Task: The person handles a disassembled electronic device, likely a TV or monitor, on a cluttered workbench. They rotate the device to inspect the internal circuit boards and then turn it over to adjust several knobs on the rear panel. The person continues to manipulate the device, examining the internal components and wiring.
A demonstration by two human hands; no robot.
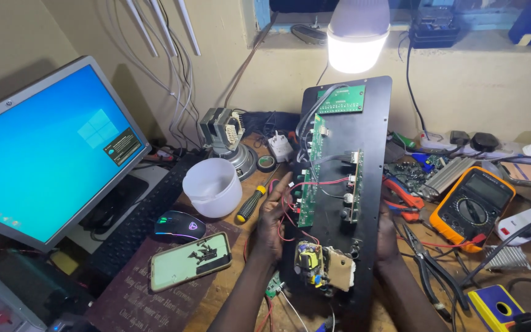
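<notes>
A long black panel [373,141] stands upright in front of me, tilted slightly, with green circuit boards [341,99], grey ribbon cables, red wires and a small power supply board [310,263] fixed to it. My left hand [271,222] grips its left edge near the red wires. On the opposite side, my right hand [388,237] holds the right edge, with mostly the fingers and wrist showing behind the panel.
A lit monitor [44,154] stands left, with a keyboard [136,224], mouse [179,225] and phone [190,261] nearby. A white plastic cup [212,186] and yellow-handled screwdriver [250,204] lie close. Right: orange multimeter [471,206], pliers [428,264], red cutters [404,200]. A bright bulb [357,37] hangs above.
</notes>
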